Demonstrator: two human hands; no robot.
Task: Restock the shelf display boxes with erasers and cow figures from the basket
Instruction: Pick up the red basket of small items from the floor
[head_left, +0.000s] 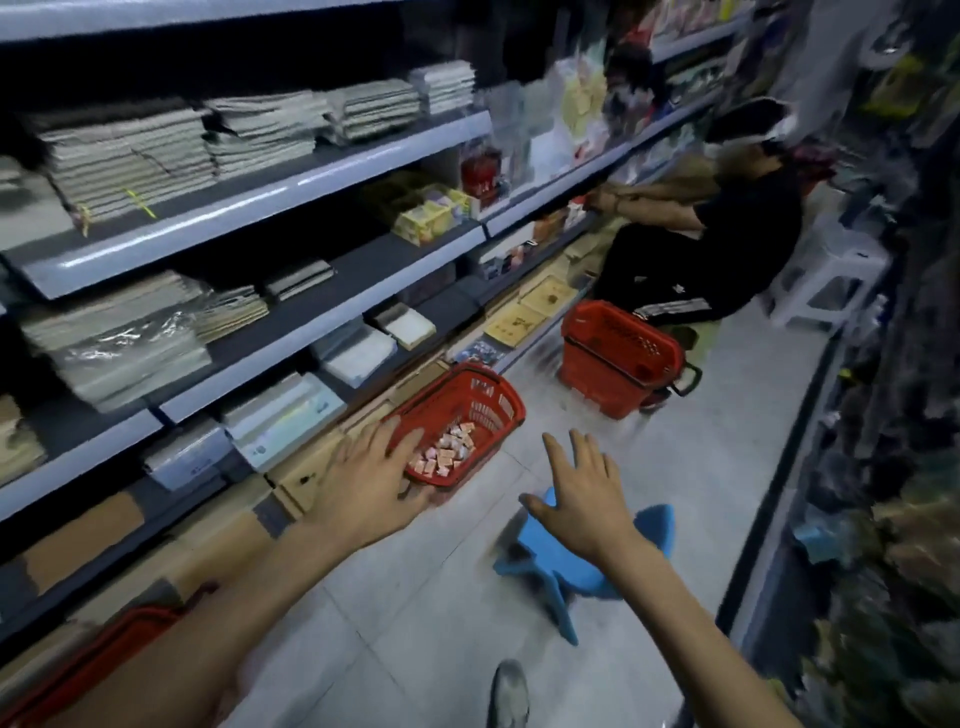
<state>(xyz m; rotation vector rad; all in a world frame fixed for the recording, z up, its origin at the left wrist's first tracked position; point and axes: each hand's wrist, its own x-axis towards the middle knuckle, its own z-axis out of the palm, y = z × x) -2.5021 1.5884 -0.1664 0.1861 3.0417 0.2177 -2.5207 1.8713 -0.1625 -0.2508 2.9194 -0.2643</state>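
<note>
A red plastic basket (483, 400) stands on the floor against the bottom shelf, with several small pink and orange erasers (449, 452) in its bottom. My left hand (363, 478) is stretched out with straight fingers at the basket's near left rim and holds nothing. My right hand (582, 493) is spread open above a blue stool (566, 566), to the right of the basket. No cow figures can be made out. Yellow display boxes (426, 218) sit on a middle shelf further along.
Shelves (249, 208) of stacked notebooks and paper run along the left. A seated person (727, 244) works at the shelf ahead, beside a second red basket (618, 358) and a white stool (831, 280). Another red basket's rim (93, 660) is at bottom left. My shoe (509, 696) is below.
</note>
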